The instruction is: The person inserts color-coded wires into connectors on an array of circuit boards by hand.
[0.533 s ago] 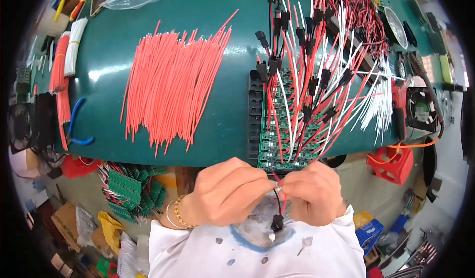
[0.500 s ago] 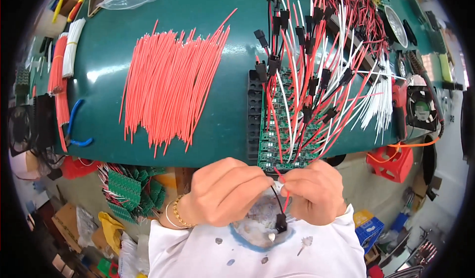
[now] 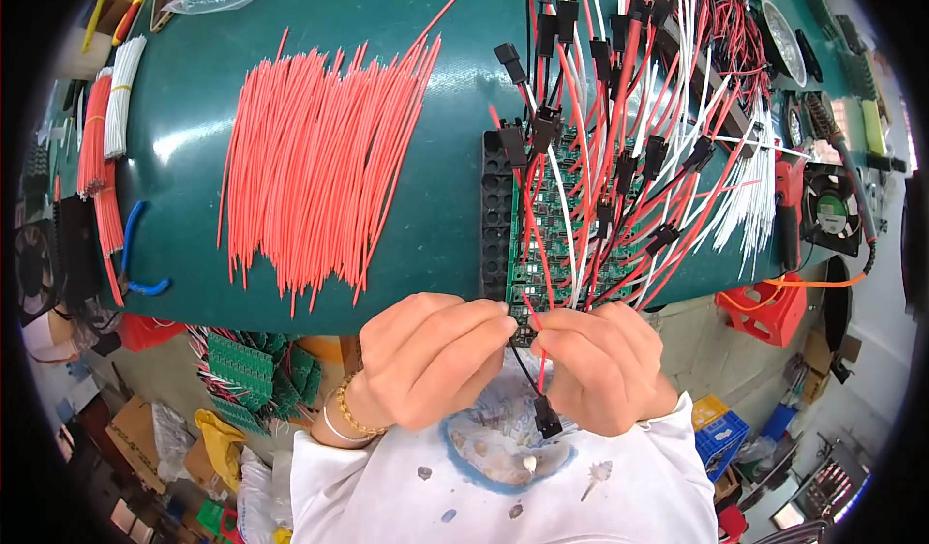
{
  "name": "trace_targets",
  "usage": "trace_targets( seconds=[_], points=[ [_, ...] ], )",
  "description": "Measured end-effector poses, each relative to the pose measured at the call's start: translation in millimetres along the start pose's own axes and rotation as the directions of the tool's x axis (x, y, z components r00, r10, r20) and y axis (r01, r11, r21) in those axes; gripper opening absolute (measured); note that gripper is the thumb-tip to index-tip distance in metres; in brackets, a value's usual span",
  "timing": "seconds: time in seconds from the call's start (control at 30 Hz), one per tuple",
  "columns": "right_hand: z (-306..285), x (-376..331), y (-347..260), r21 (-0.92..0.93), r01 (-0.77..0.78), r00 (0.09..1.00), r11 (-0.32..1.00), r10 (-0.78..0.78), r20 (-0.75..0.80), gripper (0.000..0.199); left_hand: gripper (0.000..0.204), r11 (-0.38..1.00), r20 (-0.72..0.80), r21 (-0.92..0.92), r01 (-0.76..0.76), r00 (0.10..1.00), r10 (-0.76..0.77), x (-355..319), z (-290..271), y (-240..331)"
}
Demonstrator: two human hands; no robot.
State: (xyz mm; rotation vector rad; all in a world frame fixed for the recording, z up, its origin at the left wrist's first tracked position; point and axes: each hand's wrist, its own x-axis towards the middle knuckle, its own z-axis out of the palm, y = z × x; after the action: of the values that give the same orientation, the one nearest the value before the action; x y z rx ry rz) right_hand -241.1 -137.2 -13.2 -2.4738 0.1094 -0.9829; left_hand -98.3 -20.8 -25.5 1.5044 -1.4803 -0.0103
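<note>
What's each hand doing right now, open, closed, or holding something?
Left hand: closed, fingertips pinching the small green circuit board at the table edge.
Right hand: closed, pinching the thin red and black wire pair with the black plug hanging below.

The scene is brightly and evenly lit from above, with colours strong and saturated. A soft pale sheen lies on the green table (image 3: 406,89) left of the spread of red wires (image 3: 319,166), and another faint patch of glare sits near its upper edge. Shadows are short and weak; the wires cast only thin dark lines beneath themselves. The left hand (image 3: 431,355) and right hand (image 3: 595,365) are sharp, with a little shade between the fingers. The fisheye lens bends the table edge into a curve, and a black ring closes the corners. Clutter on the floor near the rim looks squeezed and softer.
</note>
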Motion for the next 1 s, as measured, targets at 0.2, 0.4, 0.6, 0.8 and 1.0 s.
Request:
trace_targets(
  seconds=[0.2,0.4,0.6,0.8,1.0],
  points=[
    [0,6,-3,-0.031,-0.022,1.000,0.999,0.022,-0.005,0.029,0.031,0.995,0.003,-0.060,0.083,0.997,-0.083,6,1,2],
    [-76,20,-6,-0.289,-0.248,0.959,0.925,0.277,0.062,0.008,0.020,0.944,-0.004,0.065,0.322,0.946,-0.323,19,-3,11],
    [-106,-5,114,-0.430,-0.655,0.755,0.621,0.539,-0.372,0.006,0.014,0.918,-0.002,-0.020,0.397,0.918,-0.397,21,4,11],
    [-99,3,136,-0.681,-0.332,0.919,0.653,0.386,-0.078,0.007,0.016,0.894,-0.055,-0.050,0.445,0.893,-0.447,18,6,17],
    [-110,-8,129,-0.436,-0.632,0.764,0.640,0.607,-0.217,0.007,0.013,0.902,-0.098,-0.011,0.432,0.897,-0.431,7,0,17]
  ],
)
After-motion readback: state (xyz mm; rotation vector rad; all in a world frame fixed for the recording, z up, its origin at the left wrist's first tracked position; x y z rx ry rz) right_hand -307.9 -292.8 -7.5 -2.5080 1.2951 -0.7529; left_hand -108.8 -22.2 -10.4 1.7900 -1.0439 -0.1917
